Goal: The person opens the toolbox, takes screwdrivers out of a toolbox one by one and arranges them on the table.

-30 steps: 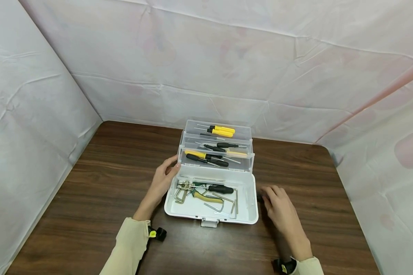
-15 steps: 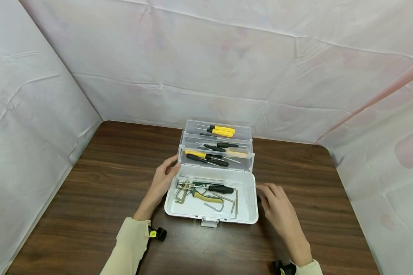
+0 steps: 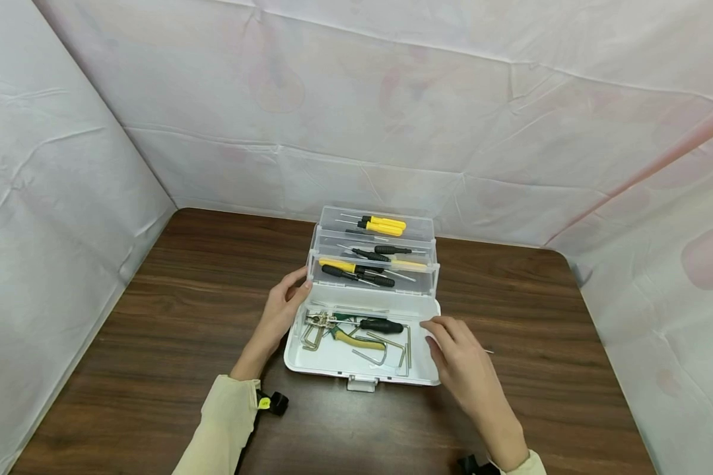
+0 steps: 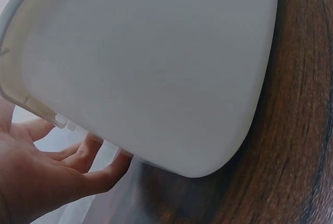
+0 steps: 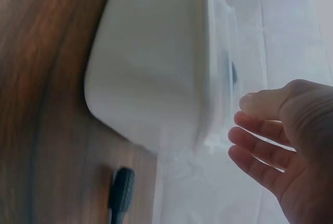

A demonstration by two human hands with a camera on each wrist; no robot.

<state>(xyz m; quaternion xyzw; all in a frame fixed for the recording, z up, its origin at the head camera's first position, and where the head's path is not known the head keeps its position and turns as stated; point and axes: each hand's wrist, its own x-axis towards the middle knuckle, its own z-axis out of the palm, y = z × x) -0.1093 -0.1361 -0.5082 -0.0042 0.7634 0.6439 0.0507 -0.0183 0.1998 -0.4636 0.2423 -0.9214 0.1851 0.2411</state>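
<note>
White plastic made the toolbox [image 3: 333,363], which stood open on the worktop [image 3: 529,316], and our left hand [image 3: 276,313] held it at the back left corner, its grip bent around the edge. Half a second earlier our right hand [image 3: 460,363] was just outside the right wall; at this moment we had brought it up, above the right rim. Its grip was apart, and between thumb and fingers we saw nothing. A black-handled screwdriver [image 5: 122,193] lay on the worktop, near the toolbox but outside it. So, in our judgement, this tool remained unheld, and our work had turned towards the toolbox, where the pliers [image 3: 359,340] and the hex keys [image 3: 408,346] were lying inside
</note>
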